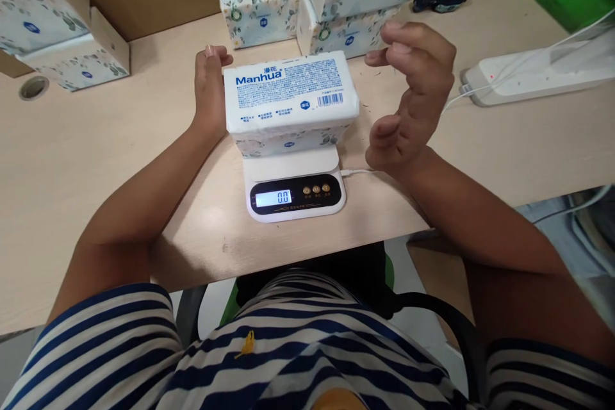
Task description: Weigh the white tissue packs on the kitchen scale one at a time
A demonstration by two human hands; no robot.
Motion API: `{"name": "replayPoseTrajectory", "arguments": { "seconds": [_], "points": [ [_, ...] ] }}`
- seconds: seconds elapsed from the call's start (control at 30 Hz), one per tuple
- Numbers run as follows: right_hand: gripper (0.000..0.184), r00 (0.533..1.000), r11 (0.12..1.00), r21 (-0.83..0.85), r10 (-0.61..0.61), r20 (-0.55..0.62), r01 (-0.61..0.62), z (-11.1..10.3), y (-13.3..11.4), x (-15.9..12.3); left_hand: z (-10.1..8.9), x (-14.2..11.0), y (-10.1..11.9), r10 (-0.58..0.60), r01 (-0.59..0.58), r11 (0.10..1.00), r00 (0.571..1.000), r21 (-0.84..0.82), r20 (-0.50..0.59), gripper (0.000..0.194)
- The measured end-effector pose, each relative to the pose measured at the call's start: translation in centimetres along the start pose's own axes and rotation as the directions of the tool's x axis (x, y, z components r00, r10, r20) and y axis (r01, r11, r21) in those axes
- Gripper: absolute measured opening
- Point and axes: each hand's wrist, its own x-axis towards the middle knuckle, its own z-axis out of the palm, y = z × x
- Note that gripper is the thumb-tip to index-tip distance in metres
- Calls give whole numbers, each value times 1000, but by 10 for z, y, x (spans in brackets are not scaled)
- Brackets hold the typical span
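Tabletop: Manhua pack, printed face up, over the white scale; whether fully seated, unclear. My right grip: wide, apart from the pack's right end. My left grip: loosely curved along its left end. Display: 0.0.

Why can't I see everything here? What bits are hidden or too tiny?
All in the head view:
Back of the scale: hidden by the tissue pack, so whether they touch is unclear.
Small print on that pack: too tiny.
Button labels: too tiny.
Power strip's far end: cut off by the right edge.
Left stack of packs: cut off by the left edge.
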Motion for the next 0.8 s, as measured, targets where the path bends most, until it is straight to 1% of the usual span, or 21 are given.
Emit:
{"name": "replayPoseTrajectory", "arguments": {
  "seconds": [0.07,0.1,0.17,0.2,0.33,0.43,0.5,0.53,0.57,0.63,0.67,0.7,0.73,0.77,0.8],
  "points": [
    [108,997,997,23,-69,-36,70,0,-3,1,1,-6,19,-116,120,990,992,-75,48,53],
    [105,993,993,38,-105,-58,107,0,-4,1,2,-9,28,-156,160,982,987,-103,50,46],
    [102,989,990,48,-131,-64,134,0,-4,1,3,-14,41,-188,190,973,982,-131,28,39],
    [103,992,992,37,-115,-45,116,-1,-3,0,4,-16,46,-197,198,970,980,-139,20,38],
    [109,999,998,-59,14,44,-11,-3,2,-2,7,-20,57,-232,232,959,973,-163,24,37],
    [107,999,995,-94,21,35,-18,-2,5,-2,8,-21,62,-260,263,950,965,-168,38,37],
    [103,1000,994,-109,8,19,-6,0,5,0,7,-20,63,-268,274,949,962,-158,55,36],
    [99,1000,995,-98,-29,0,29,2,5,1,7,-20,61,-263,269,951,963,-150,62,36],
    [95,995,993,-72,-91,-29,89,2,3,2,6,-19,59,-248,256,956,966,-143,71,34],
    [83,967,970,-4,-243,-81,244,2,-4,6,5,-18,53,-207,217,966,975,-139,84,30],
    [77,949,951,18,-305,-73,307,1,-9,8,5,-18,50,-193,204,968,977,-145,87,29],
    [73,940,940,24,-340,-29,341,0,-15,9,5,-18,47,-186,197,968,979,-154,83,31],
    [70,937,938,9,-347,41,347,-3,-22,11,4,-18,45,-184,193,967,981,-167,66,34],
    [67,936,944,-27,-323,143,330,-5,-29,12,5,-18,44,-194,198,963,980,-185,39,39],
    [66,935,951,-72,-279,217,301,-8,-34,15,5,-19,43,-207,202,958,978,-204,-3,42]
  ]
}}
